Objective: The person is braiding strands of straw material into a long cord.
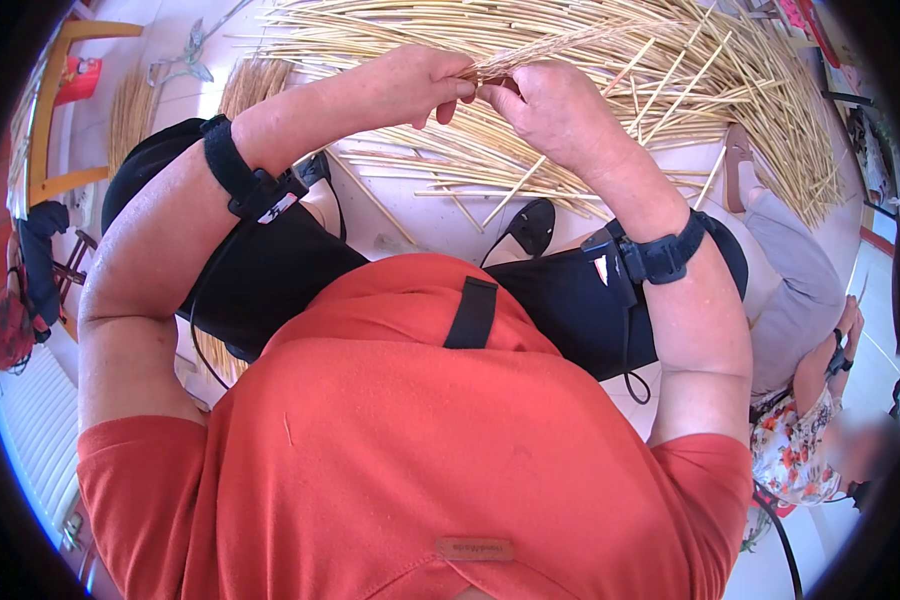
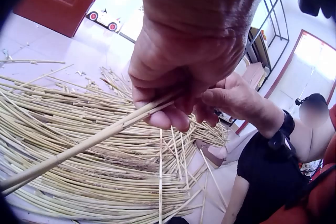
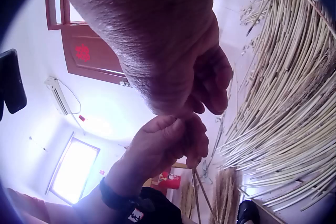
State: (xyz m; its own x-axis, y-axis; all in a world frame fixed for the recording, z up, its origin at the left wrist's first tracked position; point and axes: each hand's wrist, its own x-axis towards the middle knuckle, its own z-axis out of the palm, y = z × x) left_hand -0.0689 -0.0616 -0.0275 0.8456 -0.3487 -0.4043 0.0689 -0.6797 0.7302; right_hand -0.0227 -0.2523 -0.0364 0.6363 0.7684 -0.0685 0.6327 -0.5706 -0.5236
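Note:
My left hand (image 1: 405, 88) grips a few thin straw-coloured stalks (image 2: 79, 148), curled fingers round them; in the left wrist view they run out toward the lower left. Close beside it, my right hand (image 1: 565, 110) bends its thumb and fingers at the same stalks, and the fingertips of both hands almost meet. A feathery seed head (image 1: 595, 42) stretches off to the right behind my right hand. The right wrist view shows the stalk ends (image 3: 197, 195) hanging below my left hand. Beneath both hands spreads a wide pile of loose stalks (image 1: 510, 160) on the floor.
Bundles of bristly heads (image 1: 133, 112) stand at the left by a wooden chair frame (image 1: 55, 110). Another person (image 1: 795, 270) sits close on the right. My shoe (image 1: 532, 228) is near the pile's front edge. A reddish door (image 2: 60, 1) is beyond the pile.

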